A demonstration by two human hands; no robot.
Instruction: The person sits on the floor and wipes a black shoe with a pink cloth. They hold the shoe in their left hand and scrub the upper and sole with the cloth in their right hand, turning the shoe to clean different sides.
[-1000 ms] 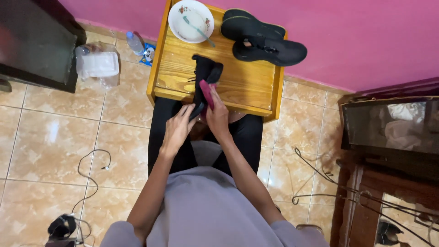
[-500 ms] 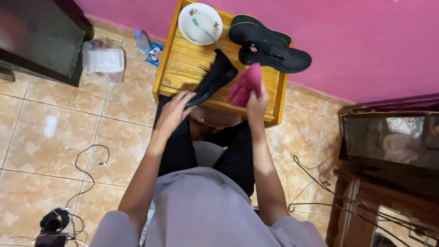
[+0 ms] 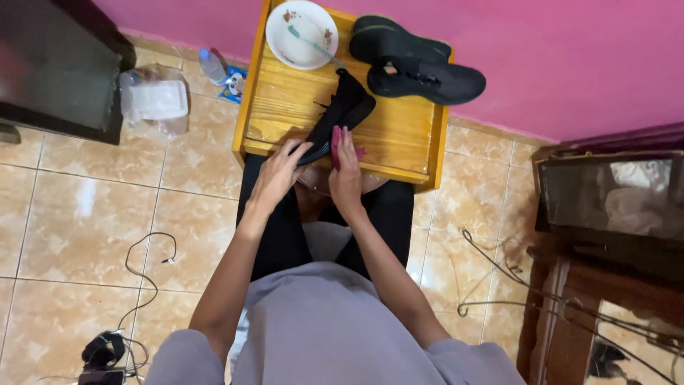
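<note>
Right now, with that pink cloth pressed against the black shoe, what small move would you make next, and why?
Probably a short wipe along the shoe's side toward its toe. The right hand presses the pink cloth flat against the black shoe, the left hand grips the shoe's near end, and the shoe's far end rests on the wooden table, so it looks steadied for a stroke.

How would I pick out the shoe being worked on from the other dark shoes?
Find the small yellow wooden table against the pink wall. Two black shoes lie at its far right corner by a white bowl. The black shoe you want lies at the near edge, gripped by the left hand, with the right hand pressing a pink cloth on it.
</note>
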